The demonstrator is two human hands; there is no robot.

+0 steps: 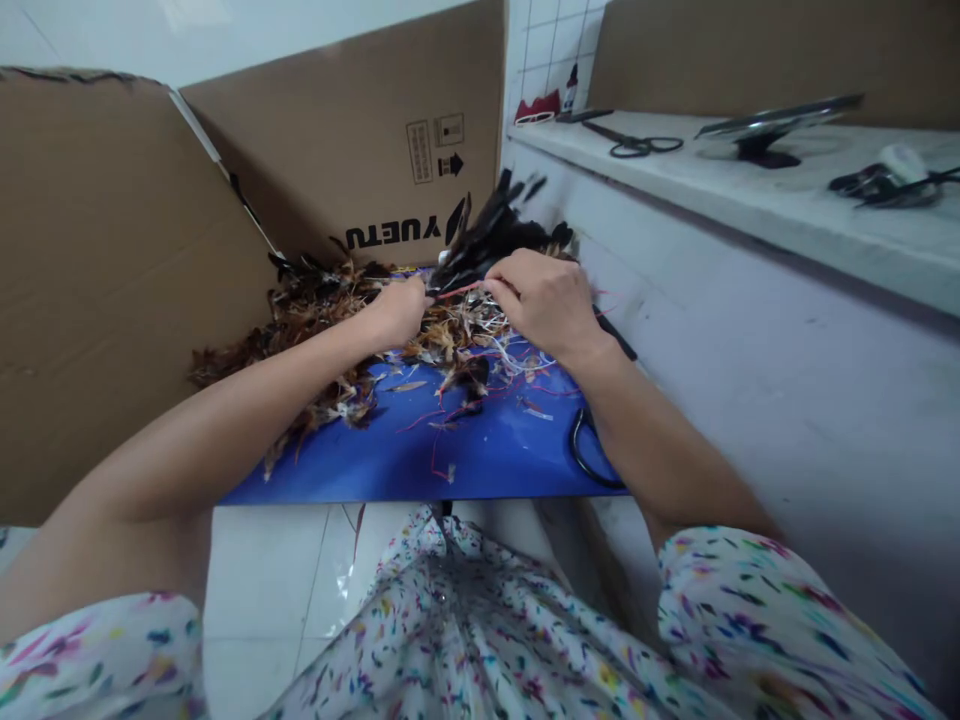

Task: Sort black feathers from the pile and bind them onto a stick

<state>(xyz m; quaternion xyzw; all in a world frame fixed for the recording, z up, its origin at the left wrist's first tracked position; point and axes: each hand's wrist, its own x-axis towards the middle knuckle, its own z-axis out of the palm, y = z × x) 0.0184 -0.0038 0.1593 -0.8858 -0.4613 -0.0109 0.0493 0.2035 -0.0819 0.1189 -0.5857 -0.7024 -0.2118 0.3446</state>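
Observation:
My left hand is closed at the lower end of a bunch of dark feathers, which fans out up and to the right, slightly blurred. A red string stretches from there to my right hand, whose thumb and forefinger pinch it. Below both hands lies a pile of brown and black feathers on the blue tabletop. Loose red thread ends, white quills and a small dark tuft are scattered at its front.
Cardboard panels enclose the left and back. Under my right forearm shows a black loop handle, partly hidden. A white ledge on the right bears scissors, a flat device on a stand, a small bottle and a dark tangled item.

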